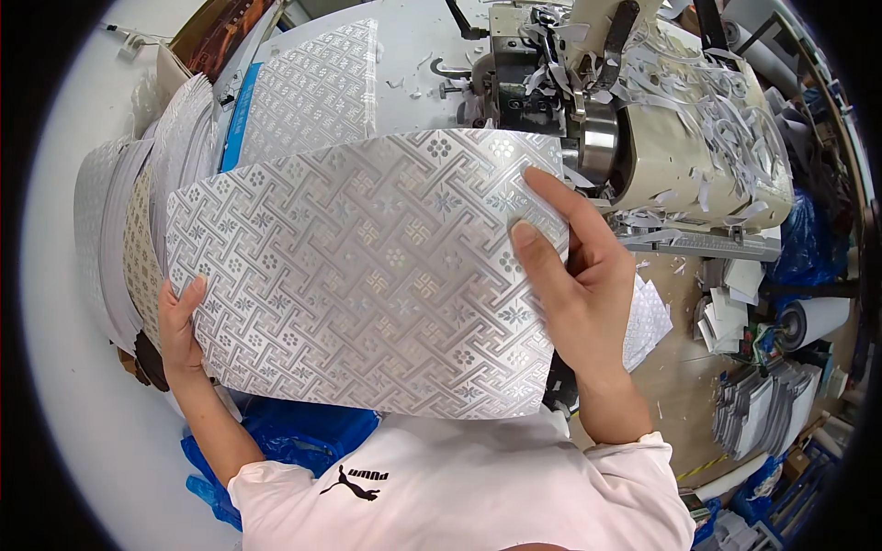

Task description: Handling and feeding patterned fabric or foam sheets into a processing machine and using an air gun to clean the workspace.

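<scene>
A large silver-grey sheet [367, 275] with a raised lattice and flower pattern is held up in front of my chest. My left hand [182, 321] grips its left edge, with the thumb over the patterned face. At the right edge, my right hand [588, 285] pinches the sheet, thumb on the face and index finger stretched toward the upper corner; the other fingers are behind it. The sheet's upper right corner is close to a cream machine [712, 151] with a round metal cylinder [599, 138]. Part of the worktable is hidden behind the sheet.
Similar patterned sheets [312, 87] lie on the white table [413, 46], beside a blue strip [241, 119]. Curved stacks of sheets [115, 239] stand at the left. White offcuts [680, 92] litter the machine. Bundled pieces [767, 404] and blue plastic [808, 239] are at the right.
</scene>
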`<state>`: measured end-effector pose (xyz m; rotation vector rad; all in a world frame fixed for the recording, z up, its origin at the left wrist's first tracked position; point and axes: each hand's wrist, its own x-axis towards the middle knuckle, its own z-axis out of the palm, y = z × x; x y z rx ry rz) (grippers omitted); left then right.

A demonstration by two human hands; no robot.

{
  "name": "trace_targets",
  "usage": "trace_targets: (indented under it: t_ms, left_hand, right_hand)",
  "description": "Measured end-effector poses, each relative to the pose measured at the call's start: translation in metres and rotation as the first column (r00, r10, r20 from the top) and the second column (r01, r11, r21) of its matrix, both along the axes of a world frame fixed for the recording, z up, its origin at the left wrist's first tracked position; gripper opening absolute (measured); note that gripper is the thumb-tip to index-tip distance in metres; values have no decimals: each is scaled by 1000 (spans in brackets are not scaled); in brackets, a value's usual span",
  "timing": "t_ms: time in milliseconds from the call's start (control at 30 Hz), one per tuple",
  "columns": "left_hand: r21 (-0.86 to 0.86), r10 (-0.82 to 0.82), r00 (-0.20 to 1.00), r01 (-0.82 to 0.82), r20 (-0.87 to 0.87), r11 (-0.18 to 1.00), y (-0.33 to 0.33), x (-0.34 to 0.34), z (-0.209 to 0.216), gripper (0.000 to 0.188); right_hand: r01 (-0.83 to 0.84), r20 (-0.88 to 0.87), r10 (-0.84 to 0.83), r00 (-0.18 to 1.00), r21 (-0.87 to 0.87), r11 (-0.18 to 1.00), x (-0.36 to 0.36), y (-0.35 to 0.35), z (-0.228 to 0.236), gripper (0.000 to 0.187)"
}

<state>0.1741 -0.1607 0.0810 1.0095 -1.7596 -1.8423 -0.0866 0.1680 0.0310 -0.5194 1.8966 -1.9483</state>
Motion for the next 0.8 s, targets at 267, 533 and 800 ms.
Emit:
trace_targets:
  t_ms: [267, 533, 800]
  left_hand:
    - [-48, 17, 1000, -18, -20, 999, 1, -16, 3, 39]
    - [-61, -6, 1000, 6, -9, 998, -3, -30, 8, 42]
    - [-71, -52, 998, 50, -25, 996, 3, -34, 10, 44]
  right_hand:
    - [37, 144, -29, 989, -53, 998, -22, -5, 3, 38]
    - [62, 99, -57, 993, -51, 997, -36, -8, -6, 37]
    - [123, 103, -111, 988, -118, 985, -36, -2, -4, 36]
